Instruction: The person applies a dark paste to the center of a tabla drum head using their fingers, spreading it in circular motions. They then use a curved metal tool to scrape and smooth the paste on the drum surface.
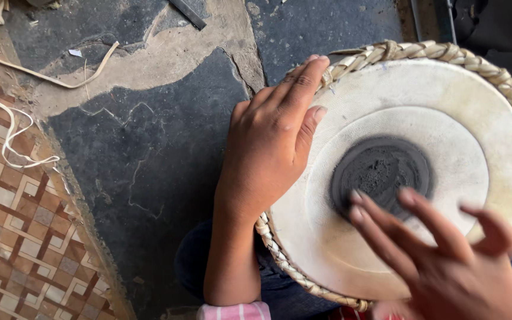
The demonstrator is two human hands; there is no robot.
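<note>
A round drum [445,95] with a pale skin head and a braided straw-coloured rim rests on my lap at the right. A dark grey paste patch [380,169] sits at the centre of the skin. My left hand [268,142] lies flat against the drum's left rim, fingers together and pointing up along the braid. My right hand [445,255] hovers over the lower part of the skin with fingers spread; two fingertips touch the lower edge of the dark patch. Neither hand holds anything.
A dark, cracked stone floor [143,154] with a lighter worn strip lies to the left. A woven patterned mat [13,225] covers the lower left corner. Pale strips of cord [13,133] lie on the mat and floor at upper left.
</note>
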